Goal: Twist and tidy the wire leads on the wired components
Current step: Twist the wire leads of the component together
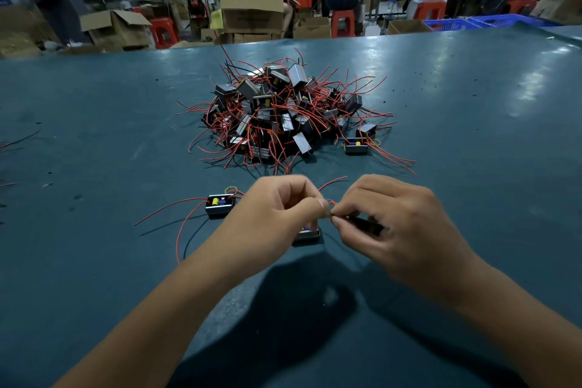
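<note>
Overhead glare, soft shadows, fisheye edges

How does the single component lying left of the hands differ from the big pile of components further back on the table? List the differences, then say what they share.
The single component lies alone and flat, open side up; the pile is many pieces heaped at all angles. The single component's red leads spread loosely over the table; the pile's leads are tangled together. The single component sits beside the left hand; the pile lies beyond both hands. Both have dark cases and red wires.
</note>
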Available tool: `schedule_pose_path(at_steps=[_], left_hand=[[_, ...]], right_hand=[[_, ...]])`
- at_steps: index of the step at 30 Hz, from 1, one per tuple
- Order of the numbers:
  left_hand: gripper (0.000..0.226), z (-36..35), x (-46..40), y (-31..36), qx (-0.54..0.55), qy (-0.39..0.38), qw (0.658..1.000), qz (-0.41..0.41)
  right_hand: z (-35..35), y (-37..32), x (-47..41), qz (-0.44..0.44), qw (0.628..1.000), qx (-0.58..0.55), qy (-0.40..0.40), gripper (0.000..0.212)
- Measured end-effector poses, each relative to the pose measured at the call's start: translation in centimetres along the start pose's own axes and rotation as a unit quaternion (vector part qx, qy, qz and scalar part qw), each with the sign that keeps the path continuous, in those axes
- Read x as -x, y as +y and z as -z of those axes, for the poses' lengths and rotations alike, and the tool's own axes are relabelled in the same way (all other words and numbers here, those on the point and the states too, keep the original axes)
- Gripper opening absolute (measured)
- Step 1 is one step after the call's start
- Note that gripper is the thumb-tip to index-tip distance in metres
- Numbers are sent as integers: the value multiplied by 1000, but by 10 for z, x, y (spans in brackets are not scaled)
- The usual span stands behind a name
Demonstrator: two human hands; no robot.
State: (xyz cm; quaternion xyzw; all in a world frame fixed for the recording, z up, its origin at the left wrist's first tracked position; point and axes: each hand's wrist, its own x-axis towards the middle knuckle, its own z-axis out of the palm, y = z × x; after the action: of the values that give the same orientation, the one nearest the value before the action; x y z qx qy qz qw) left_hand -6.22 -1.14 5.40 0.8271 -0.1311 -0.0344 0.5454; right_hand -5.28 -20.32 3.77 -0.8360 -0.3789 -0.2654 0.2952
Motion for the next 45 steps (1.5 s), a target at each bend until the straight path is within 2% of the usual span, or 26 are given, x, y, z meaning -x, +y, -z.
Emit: schedule_pose_path(at_steps=[3,5,7,10,15,19,25,29,34,38,41,43,45], left_hand=[[15,12,0,-4,-179,18,965,-192],[15,16,-1,-8,-222,18,941,-255],[10,17,-3,-9,-238,25,930,-279],[14,18,-4,-11,-256,46,916,-306],[11,17,-6,-10,-334,67,869,-358],[16,19,-5,-10,-352,58,858,-369],[22,10,-4,-9,-333,37,884,-326],[18,9,-2,-8,-295,32,913,-279],[4,7,-1,-3,-286,21,928,-237],[12,7,2,-2,-263,36,945,-191],[13,6,4,-2,-193,25,971,-137],[15,4,4,-1,-94,6,993,-67],[18,3,4,-1,0,2,1000,2]], right_hand=[[2,3,-1,-15,1000,-17,6,7],[2,3,-1,-17,1000,-21,7,6],[2,3,0,-18,999,-28,4,5],[2,2,-1,-20,999,-38,0,4],[3,-1,-2,-9,999,-35,2,3],[3,-1,-2,-2,1000,-27,-2,3],[2,0,-2,4,1000,-8,-7,5],[2,-1,-3,-7,1000,-15,-4,6],[2,-1,-2,-24,999,-23,-9,5],[0,-1,-2,-41,998,-39,-19,5],[-1,0,-2,-40,998,-35,-20,5],[-1,0,-1,-38,998,-35,-20,6],[-2,0,-1,-39,998,-38,-20,6]])
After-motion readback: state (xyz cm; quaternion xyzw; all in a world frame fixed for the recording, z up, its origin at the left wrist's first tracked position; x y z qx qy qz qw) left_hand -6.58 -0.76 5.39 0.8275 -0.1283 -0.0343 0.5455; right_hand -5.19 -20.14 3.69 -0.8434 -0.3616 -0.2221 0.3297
